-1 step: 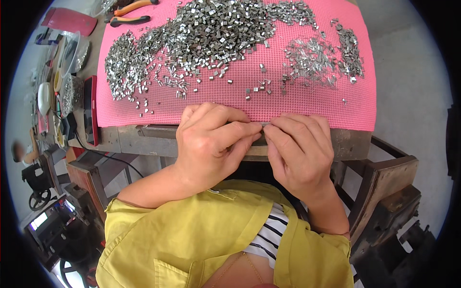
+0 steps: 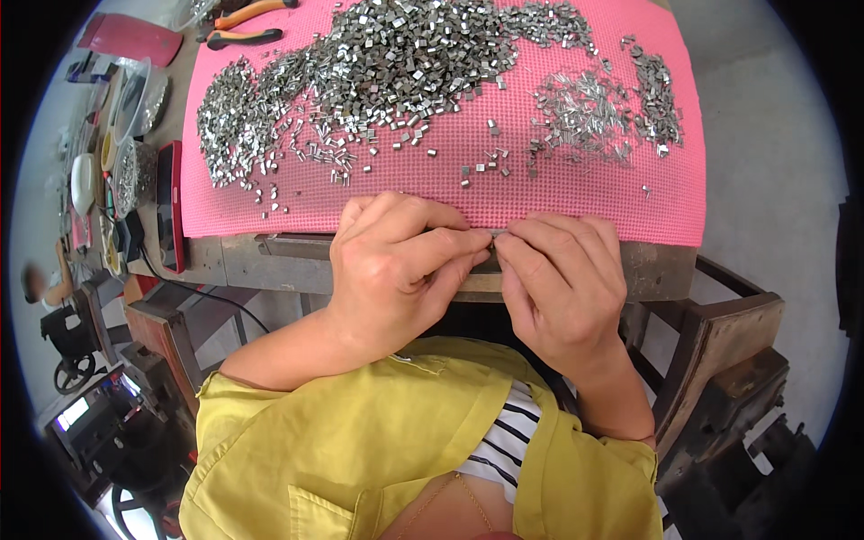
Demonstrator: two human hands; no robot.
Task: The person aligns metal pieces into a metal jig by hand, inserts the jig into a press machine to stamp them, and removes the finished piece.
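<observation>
My left hand (image 2: 396, 261) and my right hand (image 2: 567, 279) meet at the front edge of the pink mesh mat (image 2: 378, 193). The fingertips of both are pinched close together over a tiny dark piece (image 2: 492, 241), mostly hidden by the fingers; its kind cannot be made out. Beyond the hands a big heap of small silvery metal pieces (image 2: 405, 63) covers the mat's far side. Thin metal pins (image 2: 580, 112) lie in a looser pile at the right. A few single pieces (image 2: 465, 183) are scattered between the heap and my hands.
Orange-and-black pliers (image 2: 243, 38) lie at the mat's far left corner. A red-edged phone (image 2: 169, 207) and a clear tub of small metal parts (image 2: 135, 175) sit left of the mat. A dark metal bar (image 2: 292, 246) runs along the table's front edge (image 2: 648, 270).
</observation>
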